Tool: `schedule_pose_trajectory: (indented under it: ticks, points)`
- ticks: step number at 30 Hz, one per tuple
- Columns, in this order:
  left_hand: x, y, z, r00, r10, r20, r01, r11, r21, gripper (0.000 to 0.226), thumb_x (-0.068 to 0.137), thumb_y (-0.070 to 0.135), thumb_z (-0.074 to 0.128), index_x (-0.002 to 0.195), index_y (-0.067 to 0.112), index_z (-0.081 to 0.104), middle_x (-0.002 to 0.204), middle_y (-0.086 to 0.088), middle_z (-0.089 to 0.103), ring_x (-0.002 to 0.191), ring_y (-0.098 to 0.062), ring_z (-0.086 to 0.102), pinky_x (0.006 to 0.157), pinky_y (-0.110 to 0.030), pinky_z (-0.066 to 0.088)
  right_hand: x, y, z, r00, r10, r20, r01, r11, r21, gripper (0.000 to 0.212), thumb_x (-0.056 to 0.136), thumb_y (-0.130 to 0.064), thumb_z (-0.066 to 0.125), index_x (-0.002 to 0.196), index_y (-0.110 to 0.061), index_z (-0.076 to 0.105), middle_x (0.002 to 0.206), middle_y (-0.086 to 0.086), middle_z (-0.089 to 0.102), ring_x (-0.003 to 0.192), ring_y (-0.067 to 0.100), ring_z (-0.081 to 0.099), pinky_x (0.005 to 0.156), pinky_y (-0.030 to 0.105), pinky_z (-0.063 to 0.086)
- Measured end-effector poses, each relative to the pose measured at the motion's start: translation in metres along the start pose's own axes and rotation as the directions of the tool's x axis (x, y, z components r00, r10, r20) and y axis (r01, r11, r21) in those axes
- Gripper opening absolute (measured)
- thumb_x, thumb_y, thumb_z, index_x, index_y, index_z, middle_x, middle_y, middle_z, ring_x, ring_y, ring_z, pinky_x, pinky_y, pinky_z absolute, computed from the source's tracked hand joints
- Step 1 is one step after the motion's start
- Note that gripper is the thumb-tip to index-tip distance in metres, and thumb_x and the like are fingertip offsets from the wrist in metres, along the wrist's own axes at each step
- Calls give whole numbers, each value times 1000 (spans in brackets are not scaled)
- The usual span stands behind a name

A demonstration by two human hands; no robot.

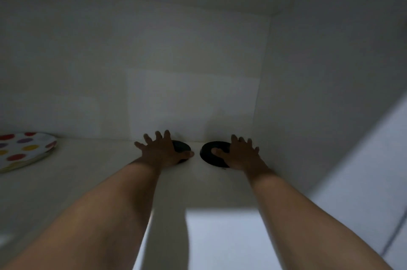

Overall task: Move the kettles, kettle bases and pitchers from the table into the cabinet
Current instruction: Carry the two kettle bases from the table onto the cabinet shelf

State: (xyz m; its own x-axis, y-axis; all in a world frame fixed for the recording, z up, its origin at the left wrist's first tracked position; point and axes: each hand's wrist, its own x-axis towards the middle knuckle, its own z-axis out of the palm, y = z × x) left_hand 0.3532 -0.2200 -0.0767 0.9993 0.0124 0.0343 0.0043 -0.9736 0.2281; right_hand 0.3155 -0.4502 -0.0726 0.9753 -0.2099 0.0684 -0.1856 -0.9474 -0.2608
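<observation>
Two black round kettle bases lie flat on the white cabinet shelf [88, 172], close to the back wall. My left hand [161, 151] is spread over the left kettle base [183, 146] and covers most of it, fingers apart. My right hand [241, 156] is spread over the right side of the right kettle base [209, 151], with the thumb resting on top of the disc. Neither hand curls around a base. No kettle or pitcher is in view.
A stack of white plates with coloured dots [24, 150] sits on the shelf at the far left. The cabinet's right side wall [308, 93] stands just right of my right hand. The shelf's front edge [220, 209] runs under my forearms.
</observation>
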Motion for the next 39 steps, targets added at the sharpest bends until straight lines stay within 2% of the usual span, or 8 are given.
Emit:
schedule_pose_trajectory:
  ticks: [7, 11, 15, 24, 30, 32, 35, 39]
  points:
    - [-80, -3, -47, 989, 128, -74, -124, 990, 61, 94, 87, 79, 28, 157, 24, -3, 165, -6, -6, 149, -41, -7, 116, -64, 2, -81, -17, -59, 996, -25, -86, 20, 998, -62, 98, 90, -80, 32, 161, -17, 7, 168, 11, 10, 154, 38, 4, 121, 62, 6]
    - [-119, -4, -70, 979, 182, -91, -178, 983, 54, 82, 93, 72, 23, 157, 27, -1, 165, -4, -7, 150, -38, -10, 118, -60, -2, -125, -29, -86, 993, -30, -111, 22, 997, -73, 92, 93, -77, 29, 161, -18, 8, 168, 10, 11, 154, 36, 4, 121, 62, 5]
    - [-163, -10, -93, 973, 203, -109, -197, 979, 60, 76, 96, 66, 20, 157, 27, -1, 165, -3, -6, 150, -35, -10, 119, -57, -2, -173, -44, -103, 991, -57, -121, 47, 996, -81, 86, 96, -72, 30, 160, -17, 12, 167, 12, 15, 154, 34, 7, 121, 61, 7]
    - [-270, -35, -132, 954, 190, -230, -172, 980, 95, 74, 96, 65, 26, 156, 22, 16, 164, -10, 12, 149, -39, 8, 116, -59, 15, -266, -71, -133, 975, -144, -169, 130, 987, -90, 76, 98, -67, 32, 154, -15, 28, 161, 15, 28, 151, 39, 15, 117, 66, 16]
    - [-379, -99, -141, 961, 77, -265, -66, 997, 48, 74, 98, 63, 25, 156, 18, 17, 163, -13, 12, 149, -39, 8, 117, -61, 14, -356, -108, -129, 940, -311, -139, 301, 949, -88, 77, 96, -68, 37, 151, -16, 33, 158, 15, 34, 148, 41, 22, 116, 66, 21]
    - [-390, -111, -147, 954, 78, -289, -60, 996, 69, 73, 97, 63, 25, 155, 19, 21, 162, -14, 16, 149, -39, 10, 116, -62, 16, -366, -117, -130, 933, -325, -152, 319, 946, -61, 78, 96, -68, 37, 153, -16, 31, 160, 15, 31, 150, 40, 20, 117, 65, 17]
    - [-453, -158, -152, 945, -25, -325, 53, 996, 76, 71, 97, 63, 27, 153, 20, 26, 161, -13, 19, 148, -39, 13, 115, -62, 18, -411, -150, -121, 896, -423, -134, 418, 906, -63, 81, 96, -69, 37, 157, -17, 25, 164, 15, 24, 152, 39, 14, 119, 64, 14]
    - [-526, -227, -163, 921, -165, -354, 212, 972, 98, 74, 96, 64, 24, 154, 18, 22, 162, -13, 18, 148, -38, 12, 114, -64, 19, -466, -216, -103, 822, -562, -90, 562, 827, -19, 84, 96, -70, 35, 160, -20, 14, 168, 13, 11, 154, 39, 6, 120, 64, 10]
